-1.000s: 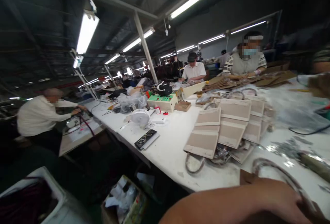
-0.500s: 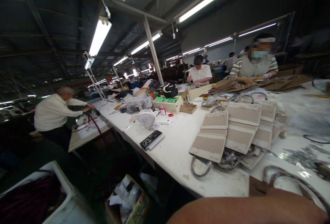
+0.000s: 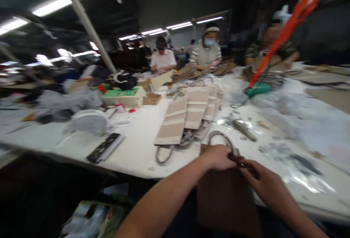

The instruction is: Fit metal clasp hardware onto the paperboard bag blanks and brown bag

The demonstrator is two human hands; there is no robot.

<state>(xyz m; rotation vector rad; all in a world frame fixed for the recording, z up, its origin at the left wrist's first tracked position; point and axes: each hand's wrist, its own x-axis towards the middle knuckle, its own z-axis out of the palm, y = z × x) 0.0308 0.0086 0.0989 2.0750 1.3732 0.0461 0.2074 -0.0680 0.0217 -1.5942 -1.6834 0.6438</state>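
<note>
At the front edge of the table, a brown bag panel [image 3: 226,201] hangs down toward my lap. A dark strap handle [image 3: 225,135] loops up from its top. My left hand [image 3: 220,157] is closed at the panel's top edge, on the base of the handle. From the other side, my right hand [image 3: 259,177] pinches the handle's end with thumb and fingers. Motion blur hides the small parts between my fingertips. Just beyond my hands lies a fanned stack of beige-backed panels [image 3: 172,121] with similar loops.
Metal bits and a thick grey-green tool [image 3: 244,130] lie to the right, near plastic sheeting [image 3: 314,117]. Leftward are a black box [image 3: 105,146], a white fan [image 3: 90,121] and a green-topped machine [image 3: 124,97]. A red strap [image 3: 290,26] slants down. Co-workers sit across the table.
My view has swung right and down. Both hands and the brown panel have come into sight, where only a forearm and part of the panel showed before.
</note>
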